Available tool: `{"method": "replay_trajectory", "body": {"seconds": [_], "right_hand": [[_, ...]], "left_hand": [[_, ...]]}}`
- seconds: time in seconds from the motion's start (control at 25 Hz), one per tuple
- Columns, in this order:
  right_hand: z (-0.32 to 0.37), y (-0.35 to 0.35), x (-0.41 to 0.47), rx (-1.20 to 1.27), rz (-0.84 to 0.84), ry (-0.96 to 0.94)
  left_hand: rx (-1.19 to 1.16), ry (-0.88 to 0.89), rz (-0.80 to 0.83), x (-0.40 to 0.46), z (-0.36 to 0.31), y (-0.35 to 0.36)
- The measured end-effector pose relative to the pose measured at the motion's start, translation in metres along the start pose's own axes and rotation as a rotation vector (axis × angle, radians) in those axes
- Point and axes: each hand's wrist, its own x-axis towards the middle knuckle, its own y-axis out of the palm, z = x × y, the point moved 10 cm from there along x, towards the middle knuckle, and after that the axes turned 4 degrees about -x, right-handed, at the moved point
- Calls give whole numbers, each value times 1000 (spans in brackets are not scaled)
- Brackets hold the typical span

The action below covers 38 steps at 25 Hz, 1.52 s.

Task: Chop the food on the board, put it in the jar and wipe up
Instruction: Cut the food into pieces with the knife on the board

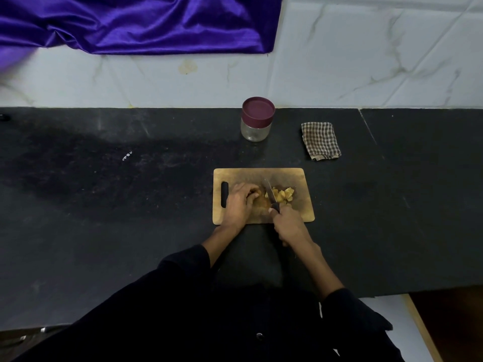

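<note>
A long black stone counter [130, 205] runs the width of the room, backed by white marble-veined wall tiles [366, 48], and a shiny purple cloth [130, 22] hangs down over the tiles at the far left. The person's dark sleeves [183, 309] fill the near side, both forearms reaching in over the counter edge.

On the counter sits a wooden chopping board [300, 178] with a slot handle at its left end, and that's where the action is. Beyond it, near the wall, stands a clear jar [255, 129] with its maroon lid [258, 111] on, and to the right of that, well apart from the board, lies a folded brown checked cloth [320, 139].

Now the hands. The left hand [239, 202] is curled down over an uncut brownish lump of food [261, 201], fingertips tucked on top of it, pinning it to the board. The right hand [288, 226] is wrapped tight round the dark handle of a knife [270, 193], thumb up near the blade's heel; the blade angles away toward the far edge of the board and stands between the lump and the cut pieces.

Just to the right of the blade sits a small heap of pale yellow chunks [283, 195]. What the food is I can't make out, and the left fingers hide much of the whole piece. The knife's handle is almost all buried in the fist.
</note>
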Motion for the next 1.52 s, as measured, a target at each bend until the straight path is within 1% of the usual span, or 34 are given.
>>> {"method": "replay_trajectory", "body": {"seconds": [0.2,0.52,0.72,0.96,1.28,1.52], "right_hand": [[5,-1,0,-84,-50,-41],[14,7,-4,-82,-51,-94],[14,10,-4,-91,-52,-87],[20,3,-5,-84,-96,-128],[25,3,-8,-139,-98,-132],[30,6,-9,-209,-104,-140]], "left_hand": [[4,15,1,0,-1,0],[-10,-11,-13,0,3,1],[-1,-12,-23,-1,4,1],[10,-9,-37,0,3,0],[35,0,-69,-2,3,-2],[41,-8,-63,-1,4,-1]]}}
